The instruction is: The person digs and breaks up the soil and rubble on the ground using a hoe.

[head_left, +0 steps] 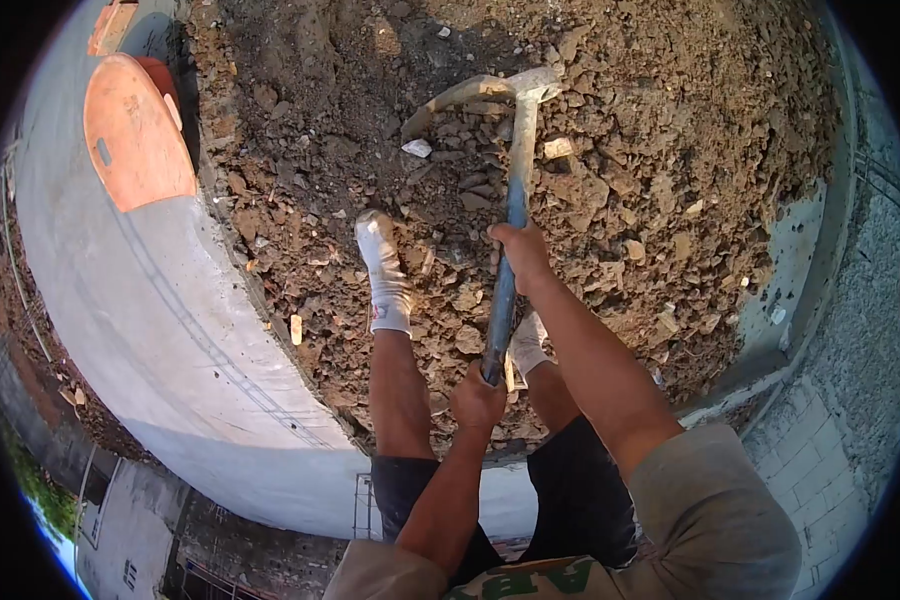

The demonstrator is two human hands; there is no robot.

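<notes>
A long-handled hoe [500,300] lies lengthwise in front of me, its handle blue-grey and dirt-coated near the head. Its curved metal head [470,93] rests at or just above the broken soil, bending to the left. My right hand [523,255] is wrapped around the middle of the handle. Close to the handle's near end, my left hand [478,398] is closed round it. Loose brown soil [650,190] with clods and stone chips spreads beneath the tool. My feet, in pale dusty socks [382,275], stand on this soil on either side of the handle.
A smooth grey concrete wall top [200,320] curves along the left of the soil. An orange plastic piece with a slot [135,135] leans there. On the right are a concrete edge [750,385] and a block wall [815,440]. A white stone [417,148] lies near the hoe's head.
</notes>
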